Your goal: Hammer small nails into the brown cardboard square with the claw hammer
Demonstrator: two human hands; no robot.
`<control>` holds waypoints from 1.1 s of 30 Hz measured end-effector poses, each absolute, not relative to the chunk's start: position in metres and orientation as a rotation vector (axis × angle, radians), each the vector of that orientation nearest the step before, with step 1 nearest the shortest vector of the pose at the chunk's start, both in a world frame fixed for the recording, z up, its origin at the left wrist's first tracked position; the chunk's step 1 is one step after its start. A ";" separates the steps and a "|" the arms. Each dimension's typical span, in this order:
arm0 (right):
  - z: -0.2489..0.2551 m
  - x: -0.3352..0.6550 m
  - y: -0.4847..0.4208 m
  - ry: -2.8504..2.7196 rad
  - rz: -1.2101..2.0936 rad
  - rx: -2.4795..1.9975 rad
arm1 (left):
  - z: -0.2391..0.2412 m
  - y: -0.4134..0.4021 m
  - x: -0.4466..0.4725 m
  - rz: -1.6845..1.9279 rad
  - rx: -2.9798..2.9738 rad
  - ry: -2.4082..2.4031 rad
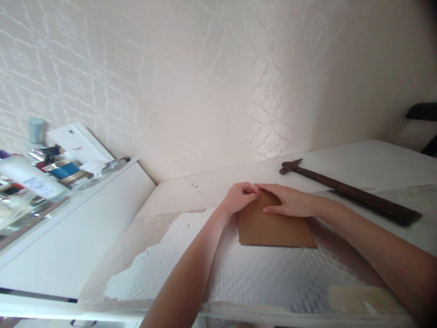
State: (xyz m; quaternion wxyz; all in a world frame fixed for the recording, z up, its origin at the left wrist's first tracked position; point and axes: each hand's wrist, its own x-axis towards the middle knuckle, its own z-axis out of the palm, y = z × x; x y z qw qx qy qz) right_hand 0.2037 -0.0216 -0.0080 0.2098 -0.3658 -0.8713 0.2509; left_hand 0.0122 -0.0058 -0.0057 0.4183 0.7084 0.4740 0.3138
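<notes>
Brown cardboard [273,232] was sitting on the bumpy white part of my table [259,278], right hand [290,200] just resting loosely on top, left hand [241,197] bunched up at its far end (honestly can't tell if it pinched anything), dark hammer [341,187] lying off to the right.

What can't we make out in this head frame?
All in the head view:
Whether the left hand pinches anything: too small and blurred.
Upper right part of the cardboard piece: hidden by the right hand.
Print on the white tube: blurred.
What the dark specks are: too small.
Full shape of the black object: cut off by the right edge.
</notes>
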 end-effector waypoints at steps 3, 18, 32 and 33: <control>-0.008 0.204 -0.021 -2.428 0.675 -1.003 | -0.006 -0.005 0.012 0.781 1.772 1.184; -0.006 0.257 -0.003 -2.054 -0.182 -1.890 | -0.004 -0.005 0.011 0.741 1.761 1.204; -0.013 0.269 -0.001 -1.944 -0.183 -2.102 | -0.007 -0.001 0.012 0.835 1.607 1.161; -0.012 0.269 -0.001 -1.929 -0.210 -2.075 | -0.007 0.000 0.013 0.842 1.603 1.153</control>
